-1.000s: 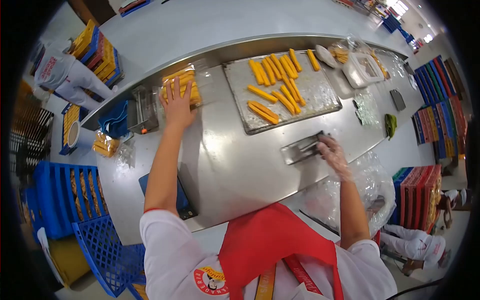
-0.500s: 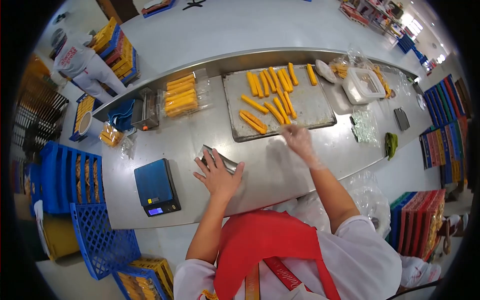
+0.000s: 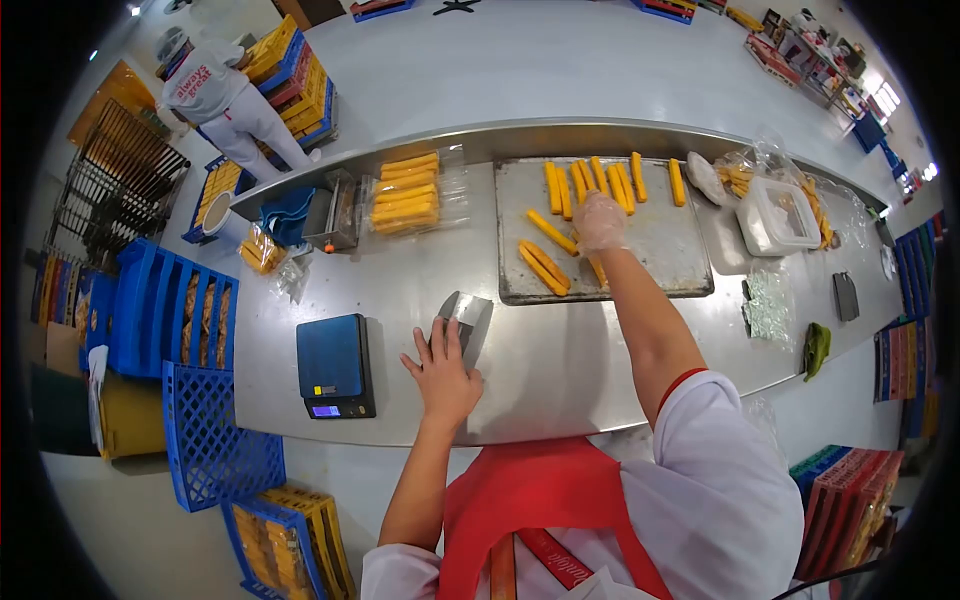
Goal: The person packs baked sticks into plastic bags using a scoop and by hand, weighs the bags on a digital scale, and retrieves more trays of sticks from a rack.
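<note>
"Yellow sticks [image 3: 554, 187] on the metal tray [image 3: 660, 250], and the gloved right hand [image 3: 601, 222] is over them! Grip closed on any?"

"Can't tell, fingers hidden! Left hand [image 3: 447, 382], fingers spread, touches the metal tool [image 3: 466, 307] left of the tray."

"Danger?"

"Too hard a squeeze could snap a stick; a knock could scatter its neighbours."

"Lettering?"

"Beyond the tray, far left, a co-worker [image 3: 240, 115] wears 'always great'. Scale [image 3: 331, 355], left of the tray: digits unreadable."
</note>
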A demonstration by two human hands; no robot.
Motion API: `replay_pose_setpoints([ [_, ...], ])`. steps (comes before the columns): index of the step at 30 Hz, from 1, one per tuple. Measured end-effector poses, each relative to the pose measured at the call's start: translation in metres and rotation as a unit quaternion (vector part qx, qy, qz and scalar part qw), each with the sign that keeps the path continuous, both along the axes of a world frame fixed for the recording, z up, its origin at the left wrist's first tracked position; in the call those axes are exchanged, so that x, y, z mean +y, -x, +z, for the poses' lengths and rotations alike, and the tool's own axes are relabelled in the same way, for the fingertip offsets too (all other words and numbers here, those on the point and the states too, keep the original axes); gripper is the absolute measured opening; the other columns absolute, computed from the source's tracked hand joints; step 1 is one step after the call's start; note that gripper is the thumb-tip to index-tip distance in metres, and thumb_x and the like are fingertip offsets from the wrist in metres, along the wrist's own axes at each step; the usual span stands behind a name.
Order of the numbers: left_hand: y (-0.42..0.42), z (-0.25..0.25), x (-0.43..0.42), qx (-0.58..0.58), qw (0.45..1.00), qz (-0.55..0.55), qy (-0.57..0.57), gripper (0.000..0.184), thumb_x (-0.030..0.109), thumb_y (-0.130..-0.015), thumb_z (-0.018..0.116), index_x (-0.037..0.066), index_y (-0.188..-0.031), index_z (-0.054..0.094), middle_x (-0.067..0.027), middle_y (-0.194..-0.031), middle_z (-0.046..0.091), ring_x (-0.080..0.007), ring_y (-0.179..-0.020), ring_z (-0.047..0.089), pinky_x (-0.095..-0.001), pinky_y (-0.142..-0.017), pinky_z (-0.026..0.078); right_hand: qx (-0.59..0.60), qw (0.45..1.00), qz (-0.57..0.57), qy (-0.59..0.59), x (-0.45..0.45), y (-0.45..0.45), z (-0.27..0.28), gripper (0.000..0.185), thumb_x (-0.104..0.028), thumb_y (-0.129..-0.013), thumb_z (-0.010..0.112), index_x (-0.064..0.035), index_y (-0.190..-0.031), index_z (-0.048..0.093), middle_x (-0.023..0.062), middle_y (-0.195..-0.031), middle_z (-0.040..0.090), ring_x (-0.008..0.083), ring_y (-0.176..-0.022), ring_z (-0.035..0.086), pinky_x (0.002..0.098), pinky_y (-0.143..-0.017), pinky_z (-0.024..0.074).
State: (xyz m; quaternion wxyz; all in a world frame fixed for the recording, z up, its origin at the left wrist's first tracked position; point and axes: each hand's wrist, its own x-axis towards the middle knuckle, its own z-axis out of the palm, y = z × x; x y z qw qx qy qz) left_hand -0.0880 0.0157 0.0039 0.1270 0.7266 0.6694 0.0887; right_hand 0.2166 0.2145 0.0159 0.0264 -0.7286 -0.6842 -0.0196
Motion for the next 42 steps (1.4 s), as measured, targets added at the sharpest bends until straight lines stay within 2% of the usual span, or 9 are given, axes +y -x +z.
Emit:
replay_pose_setpoints([
  [6, -0.002, 0.011, 0.007, -0.014, 1.000, 0.011, -0.002, 0.075, 0.015, -0.070, 0.062, 0.026, -0.143, 0.046, -0.0171, -0.153, 0.030, -0.0508, -0.143, 0.019, -0.0774, -0.108, 0.011, -0.150, 0.977, 0.089, 0.126, 0.030, -0.008, 0.003, 0.029, -0.019, -0.081, 0.068, -0.0108, -0.109, 0.073, 0.0148, -0.115, 0.068, 0.0297, -0.107, 0.067, 0.0375, -0.092, 0.0545],
  [13, 0.024, -0.004, 0.009, -0.063, 0.993, -0.056, -0.079, 0.031, 0.009, -0.066, 0.063, 0.009, -0.096, 0.059, -0.0171, -0.144, 0.039, -0.0420, -0.139, 0.033, -0.0735, -0.109, 0.018, 0.088, 0.988, -0.113, 0.064, 0.023, 0.036, 0.021, 0.040, -0.037, -0.085, 0.058, -0.0047, -0.105, 0.072, 0.0190, -0.117, 0.068, 0.0390, -0.112, 0.063, 0.0454, -0.096, 0.0490],
  [20, 0.041, -0.006, 0.000, -0.158, 0.975, -0.084, -0.128, 0.027, 0.007, -0.058, 0.065, 0.007, -0.082, 0.052, -0.0224, -0.135, 0.046, -0.0420, -0.123, 0.046, -0.0604, -0.109, 0.030, -0.043, 0.998, 0.036, 0.008, 0.007, 0.017, 0.022, 0.044, -0.039, -0.084, 0.061, -0.0001, -0.103, 0.072, 0.0191, -0.102, 0.072, 0.0340, -0.101, 0.069, 0.0407, -0.087, 0.0535],
  [24, 0.051, -0.009, -0.002, -0.181, 0.964, -0.142, -0.137, 0.028, 0.006, -0.055, 0.063, 0.006, -0.080, 0.050, -0.0235, -0.130, 0.049, -0.0434, -0.117, 0.049, -0.0520, -0.103, 0.038, 0.475, 0.870, 0.097, 0.092, -0.038, 0.000, 0.019, 0.031, -0.027, -0.084, 0.061, 0.0001, -0.095, 0.071, 0.0125, -0.084, 0.071, 0.0270, -0.081, 0.069, 0.0357, -0.080, 0.0543],
  [27, 0.050, -0.004, -0.004, -0.195, 0.955, -0.195, -0.112, 0.028, 0.005, -0.055, 0.063, 0.006, -0.080, 0.050, -0.0230, -0.130, 0.050, -0.0435, -0.116, 0.050, -0.0527, -0.104, 0.037, 0.677, 0.666, 0.104, 0.297, -0.096, 0.004, -0.008, 0.030, -0.028, -0.086, 0.058, -0.0015, -0.095, 0.068, 0.0086, -0.078, 0.067, 0.0207, -0.071, 0.063, 0.0311, -0.072, 0.0530],
  [29, 0.041, -0.002, -0.007, -0.203, 0.948, -0.228, -0.091, 0.029, 0.006, -0.055, 0.063, 0.006, -0.081, 0.050, -0.0227, -0.131, 0.049, -0.0431, -0.117, 0.050, -0.0531, -0.107, 0.036, 0.634, 0.707, 0.029, 0.313, -0.136, 0.022, 0.002, 0.035, -0.029, -0.087, 0.056, 0.0019, -0.099, 0.067, 0.0125, -0.088, 0.069, 0.0209, -0.071, 0.064, 0.0298, -0.069, 0.0516],
  [32, 0.020, -0.003, -0.006, -0.210, 0.928, -0.301, -0.066, 0.035, 0.007, -0.056, 0.063, 0.006, -0.088, 0.051, -0.0225, -0.135, 0.047, -0.0425, -0.119, 0.050, -0.0539, -0.112, 0.032, 0.623, 0.574, -0.030, 0.530, -0.146, 0.026, 0.006, 0.032, -0.024, -0.090, 0.058, 0.0022, -0.108, 0.062, 0.0124, -0.088, 0.067, 0.0252, -0.068, 0.064, 0.0362, -0.064, 0.0543],
  [37, -0.017, 0.006, -0.009, -0.165, 0.925, -0.341, -0.032, 0.060, 0.012, -0.058, 0.065, 0.007, -0.117, 0.054, -0.0218, -0.146, 0.041, -0.0412, -0.133, 0.041, -0.0589, -0.118, 0.021, 0.371, 0.878, 0.156, 0.258, -0.179, -0.009, -0.015, 0.040, -0.033, -0.090, 0.056, 0.0051, -0.103, 0.062, 0.0154, -0.070, 0.066, 0.0257, -0.065, 0.064, 0.0379, -0.060, 0.0512],
  [42, -0.051, 0.014, -0.022, -0.065, 0.975, -0.209, -0.032, 0.090, 0.025, -0.065, 0.074, 0.013, -0.148, 0.039, -0.0178, -0.153, 0.035, -0.0352, -0.147, 0.024, -0.0678, -0.116, 0.008, 0.604, 0.733, -0.031, 0.311, -0.199, 0.003, -0.007, 0.041, -0.035, -0.089, 0.064, 0.0049, -0.095, 0.069, 0.0100, -0.071, 0.065, 0.0174, -0.063, 0.062, 0.0335, -0.062, 0.0523],
])
